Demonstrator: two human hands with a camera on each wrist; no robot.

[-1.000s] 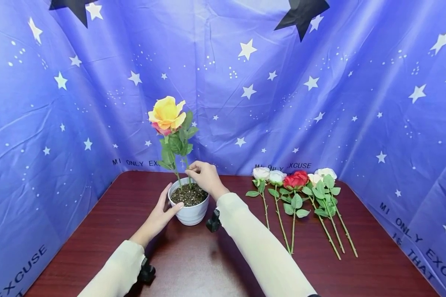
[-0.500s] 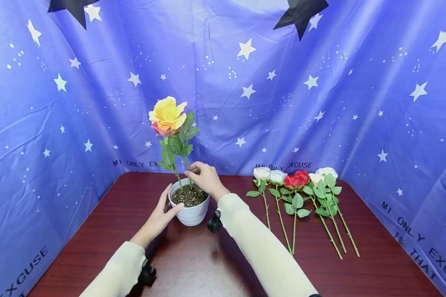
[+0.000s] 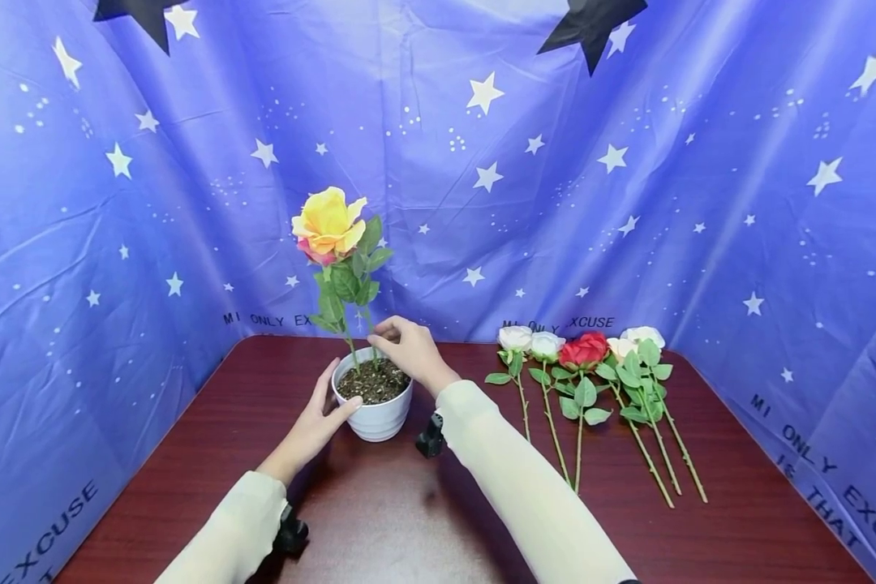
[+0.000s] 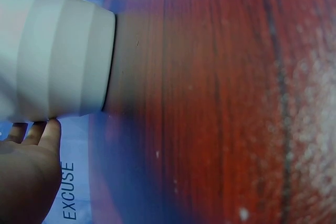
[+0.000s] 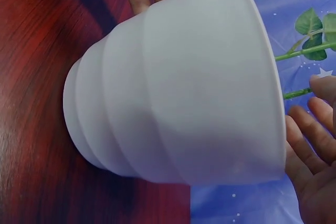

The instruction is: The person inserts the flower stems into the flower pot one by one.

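Note:
A white flowerpot (image 3: 371,419) of dark soil stands on the table in the head view. Two green stems rise from the soil, topped by a yellow rose (image 3: 330,223) with pink beneath it; whether the pink is a second bloom cannot be told. My left hand (image 3: 321,418) holds the pot's left side, thumb at the rim; its fingers (image 4: 51,136) touch the wall in the left wrist view. Above the pot's right rim, my right hand (image 3: 412,349) pinches the right-hand rose stem (image 5: 297,93) low down, the thumb hiding part of it.
On the right of the dark red table (image 3: 380,511) lie several cut roses, among them a red rose (image 3: 584,351) and a white rose (image 3: 515,337), stems towards the front. A blue star-printed curtain (image 3: 423,162) closes the back and sides.
My right hand has shifted slightly to the right at the stem. My left hand stays on the pot, and the roses on the table lie as before.

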